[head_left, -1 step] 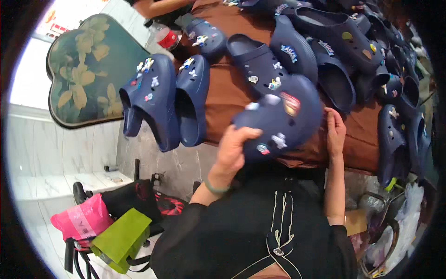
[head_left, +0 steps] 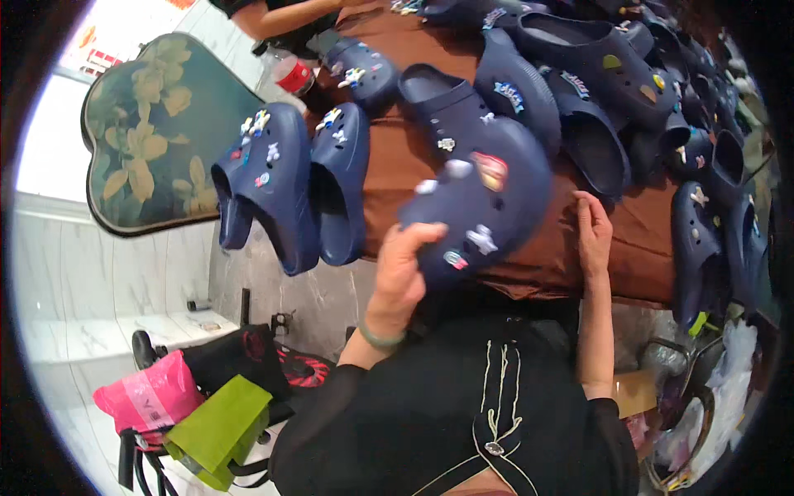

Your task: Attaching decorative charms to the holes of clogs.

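Note:
My left hand [head_left: 399,266] grips a navy foam clog [head_left: 517,190] by its edge. Several light-coloured charms and one red-and-tan charm stud its top; it is a little blurred. Close to the tabletop, right of this clog, my right hand [head_left: 594,236] has its thumb and fingertips pressed together; anything between them is too small or hidden to make out. Behind the held clog lies another navy clog [head_left: 434,87], partly covered by it. To the left, two navy clogs with charms, an outer one [head_left: 285,178] and an inner one [head_left: 339,182], stand at the table's edge.
Several more navy clogs [head_left: 591,58] are heaped at the right on the brown-covered table [head_left: 389,165]. A cola bottle [head_left: 291,76] stands at the far left, near another person's arm [head_left: 289,16]. A flowered chair back [head_left: 165,140], pink package [head_left: 149,393] and green bag [head_left: 219,426] are left.
The held clog and my left hand have shifted slightly left. My right hand stays in nearly the same place, and the view has moved a little.

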A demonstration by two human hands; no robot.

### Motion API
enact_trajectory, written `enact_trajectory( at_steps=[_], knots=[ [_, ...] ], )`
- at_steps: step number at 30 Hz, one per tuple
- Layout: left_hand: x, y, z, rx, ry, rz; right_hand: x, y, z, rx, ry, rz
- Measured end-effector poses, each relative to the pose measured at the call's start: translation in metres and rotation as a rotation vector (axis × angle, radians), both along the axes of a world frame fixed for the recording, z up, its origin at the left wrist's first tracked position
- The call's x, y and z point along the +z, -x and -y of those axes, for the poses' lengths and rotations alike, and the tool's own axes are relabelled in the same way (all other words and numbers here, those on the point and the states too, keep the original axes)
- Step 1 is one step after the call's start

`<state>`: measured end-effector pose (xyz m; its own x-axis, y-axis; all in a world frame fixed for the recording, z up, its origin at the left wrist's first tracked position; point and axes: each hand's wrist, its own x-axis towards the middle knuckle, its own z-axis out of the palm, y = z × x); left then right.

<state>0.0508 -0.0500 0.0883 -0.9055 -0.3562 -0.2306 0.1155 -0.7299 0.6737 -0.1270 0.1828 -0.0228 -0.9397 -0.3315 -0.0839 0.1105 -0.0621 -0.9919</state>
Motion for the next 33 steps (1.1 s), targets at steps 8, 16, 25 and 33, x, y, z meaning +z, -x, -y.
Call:
enact_trajectory(
  at_steps=[8,16,25,33],
  knots=[
    [-0.008,0.029,0.044,0.374,-0.133,-0.212,-0.006,0.007,0.002,0.004,-0.18,-0.345],
    [-0.056,0.049,0.073,0.412,-0.043,-0.109,0.006,0.004,0.006,0.006,-0.268,-0.479],
    [-0.051,0.022,0.042,0.302,0.604,0.103,0.003,0.01,0.009,0.007,-0.28,-0.414],
    [-0.083,0.004,0.034,0.326,1.285,0.41,0.018,-0.008,0.079,0.235,0.393,0.492]
  ],
)
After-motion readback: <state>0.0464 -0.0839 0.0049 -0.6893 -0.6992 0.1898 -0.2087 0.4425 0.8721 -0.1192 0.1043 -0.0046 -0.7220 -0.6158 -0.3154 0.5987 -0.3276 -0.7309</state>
